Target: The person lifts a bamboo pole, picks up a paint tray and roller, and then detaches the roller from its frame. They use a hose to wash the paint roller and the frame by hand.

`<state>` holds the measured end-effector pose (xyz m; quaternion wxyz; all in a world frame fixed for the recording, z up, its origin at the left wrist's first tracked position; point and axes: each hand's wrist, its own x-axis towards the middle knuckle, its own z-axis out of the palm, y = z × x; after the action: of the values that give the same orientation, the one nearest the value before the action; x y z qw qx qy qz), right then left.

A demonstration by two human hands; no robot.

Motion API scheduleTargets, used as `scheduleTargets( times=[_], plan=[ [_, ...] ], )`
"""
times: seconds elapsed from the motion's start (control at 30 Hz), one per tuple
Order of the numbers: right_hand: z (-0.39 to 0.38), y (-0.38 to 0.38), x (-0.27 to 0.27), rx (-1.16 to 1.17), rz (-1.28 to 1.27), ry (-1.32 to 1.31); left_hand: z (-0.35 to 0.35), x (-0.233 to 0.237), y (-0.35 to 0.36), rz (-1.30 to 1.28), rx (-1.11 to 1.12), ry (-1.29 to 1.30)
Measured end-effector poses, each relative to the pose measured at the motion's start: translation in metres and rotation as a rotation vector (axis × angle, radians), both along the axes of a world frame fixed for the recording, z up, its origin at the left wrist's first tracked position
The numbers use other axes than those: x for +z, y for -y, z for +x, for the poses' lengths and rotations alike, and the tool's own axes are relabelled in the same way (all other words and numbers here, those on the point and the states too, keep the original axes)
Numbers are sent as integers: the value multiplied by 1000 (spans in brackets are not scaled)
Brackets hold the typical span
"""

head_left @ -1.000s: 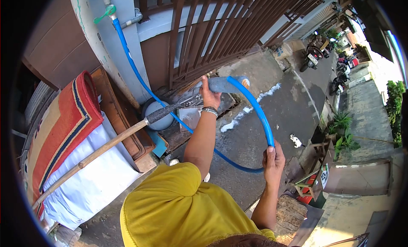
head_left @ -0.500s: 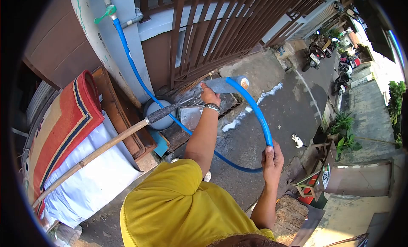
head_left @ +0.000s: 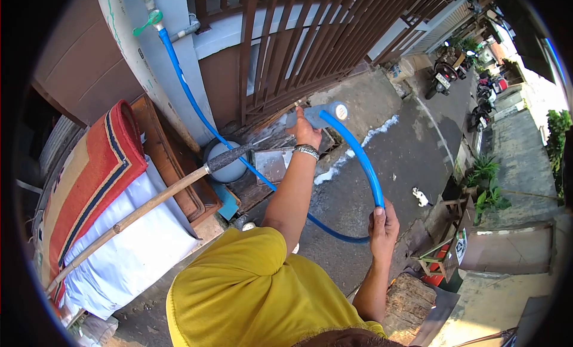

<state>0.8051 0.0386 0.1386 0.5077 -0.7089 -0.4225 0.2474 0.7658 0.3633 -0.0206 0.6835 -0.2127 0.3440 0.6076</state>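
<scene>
Arching from the right hand [head_left: 384,230], whose fingers are wrapped round it, towards the tube [head_left: 312,113] grasped in the left hand [head_left: 306,133], the hose [head_left: 363,158] may be judged springy, light, perhaps slippery, and best held behind its free end.

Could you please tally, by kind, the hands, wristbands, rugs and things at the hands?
Hands: 2 (left hand, right hand)
Wristband: 1
Rug: 1
Blue hose: 1
Grey cylinder: 1
Total: 6
</scene>
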Motion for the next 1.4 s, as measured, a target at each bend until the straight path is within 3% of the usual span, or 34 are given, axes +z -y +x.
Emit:
scheduleTargets(
  times=[0.1, 0.2, 0.5, 0.6, 0.7, 0.8, 0.9, 1.0, 1.17, 1.27, 1.4],
  plan=[
    [-1, 1, 2, -12, -18, -16, -5, 10, 8, -69, 32, -74],
    [-1, 3, 3, -11, -31, -29, -10, 5, 13, 22, 4, -135],
    [0, 3, 1, -6, -46, -19, -8, -47, 7, 75, -26, -205],
    [0, 3, 2, -6, -47, -22, -9, -44, 13, 77, -4, -215],
    [1, 2, -1, 5, -27, -11, -10, -57, 16, 148, -44, -140],
    [2, 2, -1, 10, -20, -7, -17, -11, 33, 163, -33, 122],
    [2, 5, 0, 0, -19, -12, -6, -8, 28, 332, 22, 271],
    [0, 5, 3, -18, -7, -3, 7, -12, 12, 222, 58, 322],
    [-2, 9, 8, -17, 4, -25, 14, -15, 3, 83, 51, 125],
    [-1, 9, 7, -7, 9, -28, 5, 11, 12, -78, 41, 43],
    [0, 9, 6, -2, 14, -42, 0, -22, 12, 69, -115, 91]
  ],
)
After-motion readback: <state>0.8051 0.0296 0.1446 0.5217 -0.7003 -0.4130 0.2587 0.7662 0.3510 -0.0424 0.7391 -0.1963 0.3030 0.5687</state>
